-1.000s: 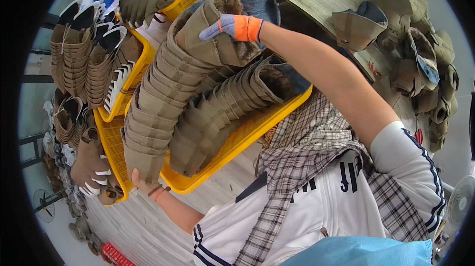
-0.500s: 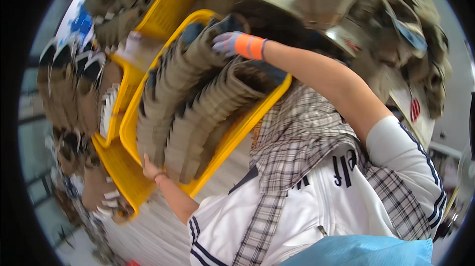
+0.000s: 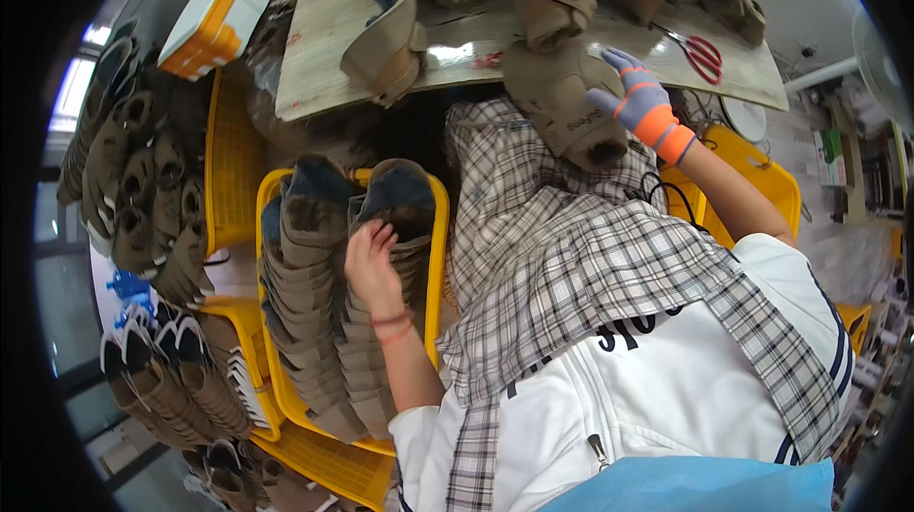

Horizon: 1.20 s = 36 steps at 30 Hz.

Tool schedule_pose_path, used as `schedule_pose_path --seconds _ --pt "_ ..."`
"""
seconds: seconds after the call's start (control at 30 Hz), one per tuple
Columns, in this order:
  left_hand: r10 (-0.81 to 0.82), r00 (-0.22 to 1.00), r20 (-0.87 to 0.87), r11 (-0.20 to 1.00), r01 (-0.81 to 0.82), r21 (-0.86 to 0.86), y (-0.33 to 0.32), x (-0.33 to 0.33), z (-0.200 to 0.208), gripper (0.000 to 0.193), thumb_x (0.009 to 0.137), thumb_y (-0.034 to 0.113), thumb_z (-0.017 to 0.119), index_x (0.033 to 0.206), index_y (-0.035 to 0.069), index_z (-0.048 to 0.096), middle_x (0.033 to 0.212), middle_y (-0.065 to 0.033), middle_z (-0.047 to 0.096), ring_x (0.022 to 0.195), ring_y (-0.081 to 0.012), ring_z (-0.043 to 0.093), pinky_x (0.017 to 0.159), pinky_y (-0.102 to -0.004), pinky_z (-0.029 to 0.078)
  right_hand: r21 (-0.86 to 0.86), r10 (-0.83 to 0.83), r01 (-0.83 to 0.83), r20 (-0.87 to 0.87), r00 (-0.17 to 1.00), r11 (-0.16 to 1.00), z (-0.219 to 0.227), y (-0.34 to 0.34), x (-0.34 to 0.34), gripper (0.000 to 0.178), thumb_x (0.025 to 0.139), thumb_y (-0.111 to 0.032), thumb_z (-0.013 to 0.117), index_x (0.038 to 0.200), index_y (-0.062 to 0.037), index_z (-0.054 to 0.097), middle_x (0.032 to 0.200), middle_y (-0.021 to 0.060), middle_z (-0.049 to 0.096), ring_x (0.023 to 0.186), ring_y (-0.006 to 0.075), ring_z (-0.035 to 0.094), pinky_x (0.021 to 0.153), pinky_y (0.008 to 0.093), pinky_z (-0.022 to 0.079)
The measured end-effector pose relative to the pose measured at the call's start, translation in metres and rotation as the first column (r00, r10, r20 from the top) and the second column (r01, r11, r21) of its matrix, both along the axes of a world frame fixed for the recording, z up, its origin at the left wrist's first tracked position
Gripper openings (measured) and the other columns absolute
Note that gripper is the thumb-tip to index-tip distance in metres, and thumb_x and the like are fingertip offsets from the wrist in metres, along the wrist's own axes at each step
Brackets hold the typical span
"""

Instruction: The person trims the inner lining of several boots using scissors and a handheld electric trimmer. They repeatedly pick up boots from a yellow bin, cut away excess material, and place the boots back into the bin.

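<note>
My left hand (image 3: 371,269), bare with a cord at the wrist, is over a yellow basket (image 3: 441,255). Its fingers are loosely spread above the right-hand row of nested brown shoe uppers (image 3: 367,360), with no upper gripped. A second nested row (image 3: 309,322) lines the basket's left side, blue lining showing at its far end. My right hand (image 3: 643,103), in a grey and orange glove, is open with fingers apart. It is right beside a brown shoe upper (image 3: 562,98) that hangs over the table's near edge above my lap; whether the thumb touches it I cannot tell.
More brown uppers (image 3: 386,41) lie on the worn table (image 3: 314,65) ahead, with a red-handled cutting tool (image 3: 703,57) at its right. A white box with orange tape (image 3: 228,8) stands far left. Piled uppers (image 3: 143,160) and other yellow baskets (image 3: 233,169) crowd the left side.
My view has turned toward the table. My right hand has left the basket's uppers for the upper at the table edge. My left hand has moved from the basket's near end to above its right-hand row.
</note>
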<state>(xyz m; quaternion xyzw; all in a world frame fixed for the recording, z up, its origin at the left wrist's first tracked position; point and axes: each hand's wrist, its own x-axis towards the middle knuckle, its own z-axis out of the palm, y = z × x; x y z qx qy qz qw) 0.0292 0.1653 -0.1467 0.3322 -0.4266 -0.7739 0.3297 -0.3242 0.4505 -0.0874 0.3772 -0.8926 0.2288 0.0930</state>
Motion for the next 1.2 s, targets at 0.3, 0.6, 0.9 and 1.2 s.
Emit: schedule_pose_path --seconds 0.3,0.6,0.9,1.2 --pt "-0.189 0.902 -0.388 0.748 0.388 0.538 -0.017 -0.168 0.036 0.055 0.086 0.042 0.057 0.116 -0.003 0.046 0.119 -0.0133 0.049 0.111 -0.0261 0.046 0.093 -0.0445 0.041 -0.115 -0.087 0.153 0.442 0.893 0.981 -0.055 0.006 -0.041 0.082 0.062 -0.044 0.077 0.126 -0.0034 0.047 0.118 0.0185 0.056 0.11 0.0323 0.052 0.093 0.0346 0.042" --pt "-0.162 0.982 -0.095 0.985 0.166 0.038 -0.013 -0.176 -0.001 0.037 0.094 0.027 0.046 0.116 -0.002 0.052 0.109 -0.0126 0.057 0.096 -0.0229 0.055 0.083 -0.0343 0.046 -0.225 0.112 0.06 0.678 0.727 0.973 -0.007 0.045 -0.033 0.055 0.064 -0.033 0.08 0.097 0.006 0.06 0.083 0.0116 0.066 0.073 0.0131 0.059 0.066 0.0307 0.048" --pt "0.068 0.76 0.647 -0.088 0.65 -0.754 0.082 -0.187 0.007 0.075 0.064 0.037 0.075 0.129 0.017 0.045 0.131 -0.0196 0.036 0.121 -0.0368 0.034 0.098 -0.043 0.032 -0.218 -0.083 0.217 0.496 0.864 0.952 0.025 0.073 -0.015 0.08 0.065 -0.037 0.08 0.119 0.0126 0.047 0.104 0.0172 0.062 0.094 0.016 0.057 0.082 0.0266 0.046" --pt "0.568 0.154 0.808 0.292 0.881 -0.373 -0.004 -0.205 -0.042 0.027 0.078 0.01 0.049 0.102 0.002 0.057 0.096 -0.0197 0.061 0.09 -0.0361 0.058 0.074 -0.0451 0.048 -0.523 0.007 0.343 0.556 0.831 0.78 0.016 0.113 -0.021 0.048 0.067 -0.023 0.081 0.102 0.0014 0.06 0.091 0.007 0.067 0.079 0.0097 0.059 0.071 0.0248 0.048"
